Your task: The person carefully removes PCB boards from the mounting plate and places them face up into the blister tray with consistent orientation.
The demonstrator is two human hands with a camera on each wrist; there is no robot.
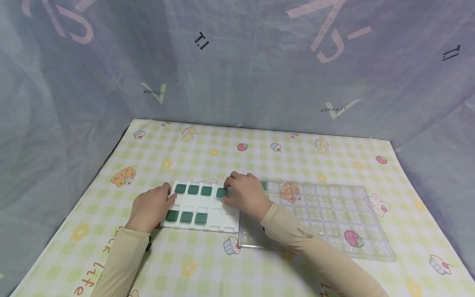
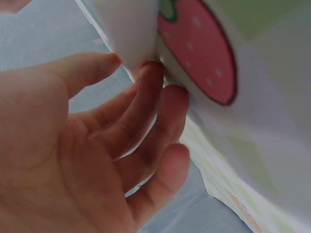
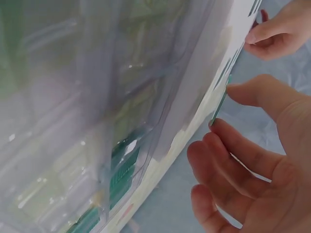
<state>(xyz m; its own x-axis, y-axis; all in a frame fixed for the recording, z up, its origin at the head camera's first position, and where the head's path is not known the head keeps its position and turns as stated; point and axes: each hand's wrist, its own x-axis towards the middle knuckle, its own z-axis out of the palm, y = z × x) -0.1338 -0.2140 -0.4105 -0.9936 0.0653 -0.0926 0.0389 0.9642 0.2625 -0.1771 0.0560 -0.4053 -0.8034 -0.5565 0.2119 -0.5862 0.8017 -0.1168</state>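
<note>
A white plastic tray with recesses lies on the table, bearing two rows of small green circuit boards. At its left end my left hand grips the edge, thumb on the upper side and fingertips against the lower edge. My right hand is over the tray's right end. In the right wrist view, its thumb and index finger pinch a thin green circuit board, seen edge-on; the other fingers are loosely bent. In the head view this hand partly covers that board.
A clear plastic compartment tray lies right of the white one, its left end under my right hand and forearm. Green boards sit in compartments along its far left part. A checked, printed cloth covers the table; grey-blue fabric hangs behind.
</note>
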